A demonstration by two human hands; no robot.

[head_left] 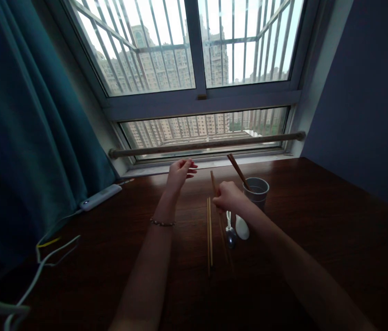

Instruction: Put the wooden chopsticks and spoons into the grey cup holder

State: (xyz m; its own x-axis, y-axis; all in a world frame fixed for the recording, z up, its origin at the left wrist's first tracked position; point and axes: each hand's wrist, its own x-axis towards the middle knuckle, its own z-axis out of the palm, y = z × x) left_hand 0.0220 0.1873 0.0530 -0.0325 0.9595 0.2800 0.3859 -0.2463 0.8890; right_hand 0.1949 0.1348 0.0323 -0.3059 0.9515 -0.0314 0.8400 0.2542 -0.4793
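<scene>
My right hand point(227, 196) is closed around a wooden chopstick point(213, 181) whose tip pokes up past my fingers and whose lower end runs down over the table. Beside that hand stands a grey cup point(257, 191) with a pair of chopsticks point(238, 170) leaning in it. A pair of chopsticks point(210, 232) lies flat on the dark wooden table point(317, 230) just left of my right wrist. A metal spoon point(230, 233) and a white spoon point(242, 227) lie under my right forearm. My left hand point(180, 173) hovers near the window sill, fingers loosely curled, holding nothing.
A white power strip point(100, 197) lies at the table's back left, its white cable point(42, 264) trailing off the left edge. A teal curtain point(25, 128) hangs at left. A barred window point(200, 69) and a wooden rod point(207, 144) run along the back.
</scene>
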